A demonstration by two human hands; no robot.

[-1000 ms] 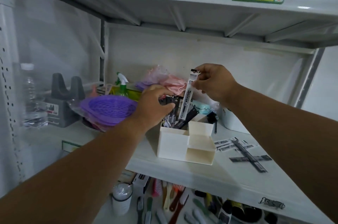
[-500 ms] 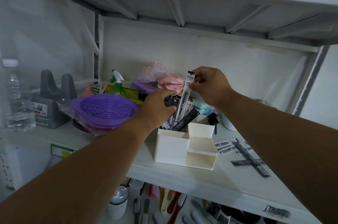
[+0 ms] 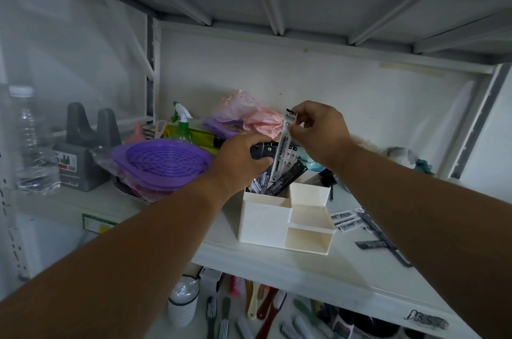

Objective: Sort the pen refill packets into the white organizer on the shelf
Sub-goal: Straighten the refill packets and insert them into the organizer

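A white organizer (image 3: 266, 223) stands on the shelf (image 3: 277, 264), with several refill packets (image 3: 288, 176) upright in its tall back left compartment. My right hand (image 3: 318, 133) pinches the top of one white refill packet (image 3: 283, 148), whose lower end hangs above that compartment. My left hand (image 3: 238, 158) grips the tops of the dark packets (image 3: 263, 149) standing in the organizer. More loose refill packets (image 3: 372, 230) lie flat on the shelf to the right of the organizer.
A purple strainer (image 3: 163, 161) in plastic, a green spray bottle (image 3: 182, 125), pink bags (image 3: 249, 117), a grey holder (image 3: 83, 150) and a clear bottle (image 3: 26, 139) crowd the shelf's left. Brushes (image 3: 263, 308) and a jar (image 3: 182, 302) lie on the shelf below.
The held packet has sunk slightly toward the back left compartment. My left hand stays clamped on the standing packets. The camera has tilted up a little.
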